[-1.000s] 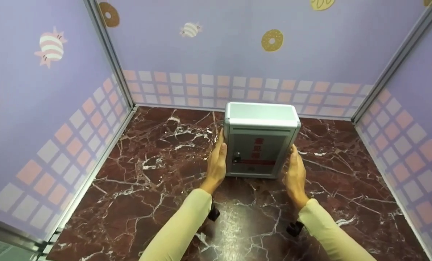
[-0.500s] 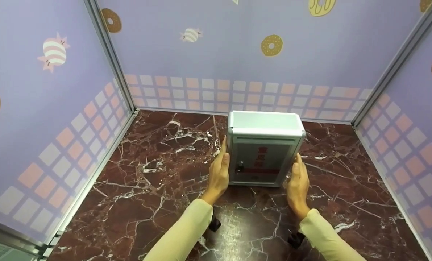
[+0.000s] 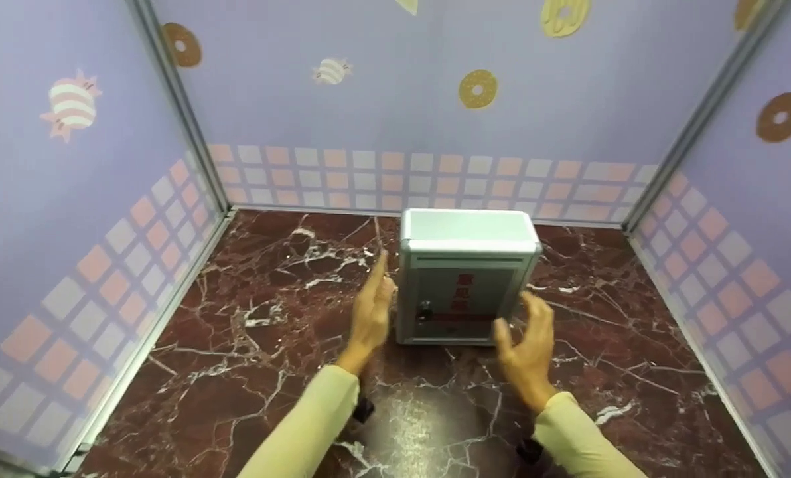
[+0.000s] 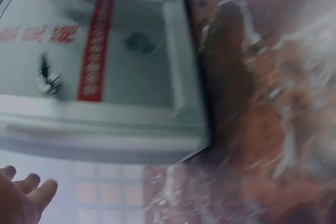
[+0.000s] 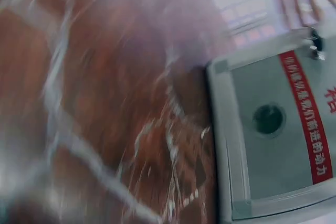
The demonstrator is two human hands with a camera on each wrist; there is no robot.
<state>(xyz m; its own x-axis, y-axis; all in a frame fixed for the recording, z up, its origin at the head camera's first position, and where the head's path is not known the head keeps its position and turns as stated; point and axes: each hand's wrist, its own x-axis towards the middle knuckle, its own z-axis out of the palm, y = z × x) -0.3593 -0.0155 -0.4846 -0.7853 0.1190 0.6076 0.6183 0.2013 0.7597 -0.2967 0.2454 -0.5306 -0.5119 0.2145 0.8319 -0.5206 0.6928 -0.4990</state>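
A silver metal suggestion box (image 3: 468, 229) with a glazed front stands upright on the marble-patterned surface. Red lettering and a red band (image 4: 96, 51) mark its front, and a small lock (image 3: 425, 311) with what looks like a key sits near the left edge. To the left of the box my left hand (image 3: 370, 315) is held slightly apart, fingers straight. My right hand (image 3: 527, 345) is at the lower right front corner, thumb and fingers spread; whether a fingertip touches the box I cannot tell. Left fingertips (image 4: 31, 187) show under the box in the left wrist view.
Dark red marbled tabletop (image 3: 236, 372) surrounds the box. A purple back wall (image 3: 369, 113) with printed sweets and checks rises close behind it. Side panels (image 3: 30, 232) with metal posts close in the left and right.
Both hands held the sides of the box earlier. Now the left hand has drawn away leftward and the right hand has opened off the right side. The box has stayed standing; the view has shifted slightly.
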